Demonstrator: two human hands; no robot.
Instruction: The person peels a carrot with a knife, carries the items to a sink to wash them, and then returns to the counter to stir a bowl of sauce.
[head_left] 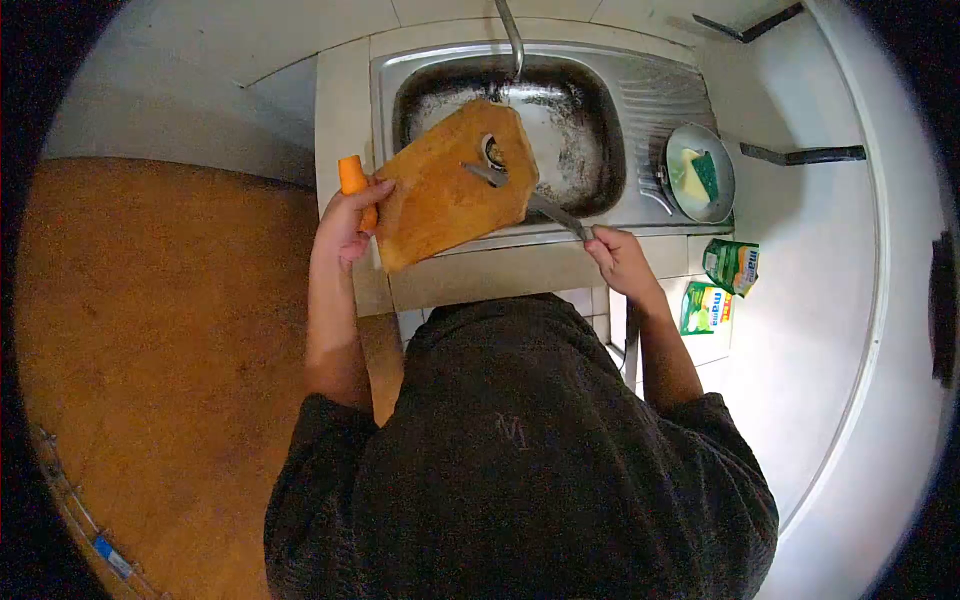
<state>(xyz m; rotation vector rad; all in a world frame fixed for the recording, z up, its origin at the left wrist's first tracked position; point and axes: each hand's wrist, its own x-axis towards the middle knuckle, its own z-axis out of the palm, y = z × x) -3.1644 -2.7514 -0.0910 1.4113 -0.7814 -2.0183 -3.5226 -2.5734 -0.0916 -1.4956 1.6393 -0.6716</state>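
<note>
My left hand [352, 220] is closed on the left edge of a wooden cutting board [440, 185], thumb on its face. That same hand also holds an orange stick [351, 175], which looks like a peeled carrot. The board is tilted over the sink's near left part. My right hand [620, 262] grips a knife [562, 216] at the board's right. A pointed blade tip [485, 174] shows on the board's face beside the oval hole [493, 152]. It appears to be the same knife passing through the hole, its middle hidden by the board.
The steel sink [610, 160] has dark-stained walls, with a faucet [512, 40] above it. On the drainboard at right, a round dish [712, 212] holds a sponge [694, 176]. Two green packets [731, 266] lie on the right counter. A wall [840, 380] bounds the right side.
</note>
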